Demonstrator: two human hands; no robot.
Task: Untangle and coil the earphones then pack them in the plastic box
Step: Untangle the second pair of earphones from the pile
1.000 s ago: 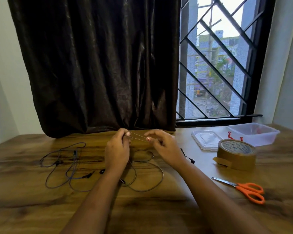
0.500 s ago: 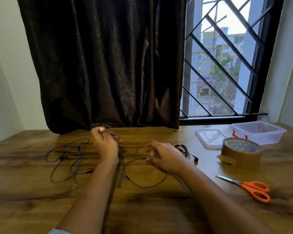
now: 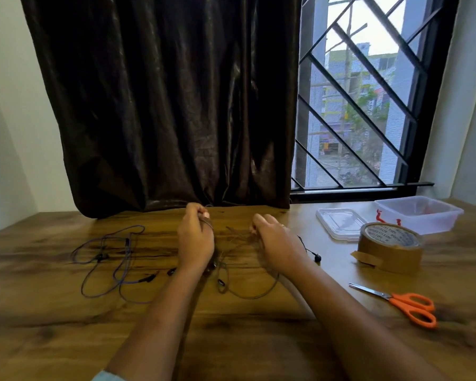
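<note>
from the head view, the left hand [image 3: 195,239] is gripping a strand of the dark earphones [image 3: 221,283] in curled fingers, and the right hand [image 3: 276,244] is pinching another strand near it. the rest is lying looped on the table [image 3: 259,339] below, with the plastic box [image 3: 423,224] standing open well off to the right. pulling gently and feeding the loose end through the loop, not tightening, seems wise.
</note>
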